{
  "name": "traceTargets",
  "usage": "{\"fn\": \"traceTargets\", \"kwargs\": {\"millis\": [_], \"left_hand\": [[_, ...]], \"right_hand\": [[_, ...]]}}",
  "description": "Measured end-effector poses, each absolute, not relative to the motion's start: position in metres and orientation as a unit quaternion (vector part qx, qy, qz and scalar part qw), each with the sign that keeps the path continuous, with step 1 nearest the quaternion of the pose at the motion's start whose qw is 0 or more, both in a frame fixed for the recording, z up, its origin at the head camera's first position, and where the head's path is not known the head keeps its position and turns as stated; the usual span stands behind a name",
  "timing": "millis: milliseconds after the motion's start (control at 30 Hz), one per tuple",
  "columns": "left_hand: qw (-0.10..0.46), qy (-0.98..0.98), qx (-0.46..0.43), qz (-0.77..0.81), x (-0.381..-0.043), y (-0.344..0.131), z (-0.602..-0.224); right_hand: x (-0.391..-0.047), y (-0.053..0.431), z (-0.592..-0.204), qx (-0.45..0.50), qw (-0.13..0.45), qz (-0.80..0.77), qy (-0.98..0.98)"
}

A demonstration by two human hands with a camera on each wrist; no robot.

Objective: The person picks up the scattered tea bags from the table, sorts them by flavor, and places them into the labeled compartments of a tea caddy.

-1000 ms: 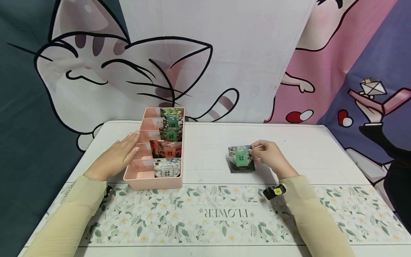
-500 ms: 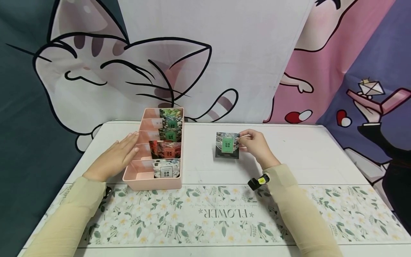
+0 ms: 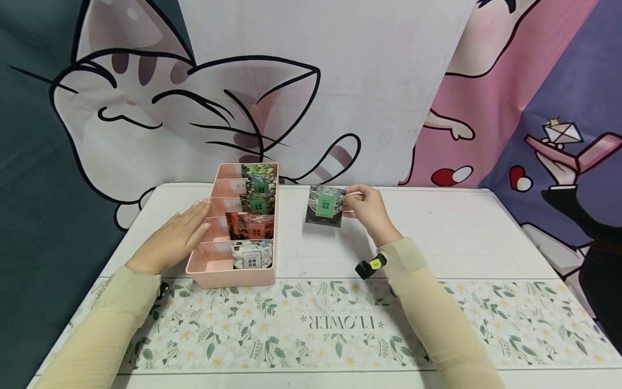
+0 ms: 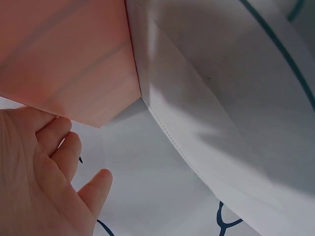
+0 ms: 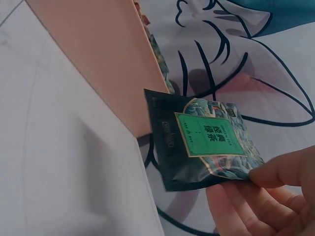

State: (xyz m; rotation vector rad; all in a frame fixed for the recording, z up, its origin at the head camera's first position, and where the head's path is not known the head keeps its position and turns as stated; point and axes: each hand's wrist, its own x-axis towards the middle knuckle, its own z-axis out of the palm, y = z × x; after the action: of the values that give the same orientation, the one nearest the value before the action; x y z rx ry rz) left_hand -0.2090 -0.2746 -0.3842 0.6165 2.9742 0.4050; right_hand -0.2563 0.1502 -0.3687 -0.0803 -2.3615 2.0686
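My right hand (image 3: 371,212) pinches a dark tea sachet with a green label (image 3: 324,206) by its right edge, thumb on the front and fingers behind. In the right wrist view the sachet (image 5: 202,142) reads "GREEN TEA" and overlaps the pink box's side wall (image 5: 106,59). To its left in the head view stands the pink divided box (image 3: 233,278). My left hand (image 3: 172,240) lies with straight fingers along the box's left rim. Inside are green sachets (image 3: 258,203) toward the back, red sachets (image 3: 255,226) in the middle and a white sachet (image 3: 252,255) in the front compartment.
The box stands on a white table (image 3: 457,227) with a floral printed strip (image 3: 340,346) across its front. Behind the table hangs a cloth with a cartoon cat (image 3: 131,129). A black shape (image 3: 602,275) is at the far right edge.
My right hand has carried the green-labelled tea sachet left and toward the back of the table, closer to the box. The left hand and the box have stayed put.
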Motion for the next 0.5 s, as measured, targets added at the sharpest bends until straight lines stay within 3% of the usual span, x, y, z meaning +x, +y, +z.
{"fn": "traceTargets", "kwargs": {"millis": [500], "left_hand": [[0.038,0.969,0.205,0.133,-0.209,-0.274,-0.383]], "right_hand": [[-0.268,0.111,-0.361,0.04,0.052,0.674,-0.735]]}}
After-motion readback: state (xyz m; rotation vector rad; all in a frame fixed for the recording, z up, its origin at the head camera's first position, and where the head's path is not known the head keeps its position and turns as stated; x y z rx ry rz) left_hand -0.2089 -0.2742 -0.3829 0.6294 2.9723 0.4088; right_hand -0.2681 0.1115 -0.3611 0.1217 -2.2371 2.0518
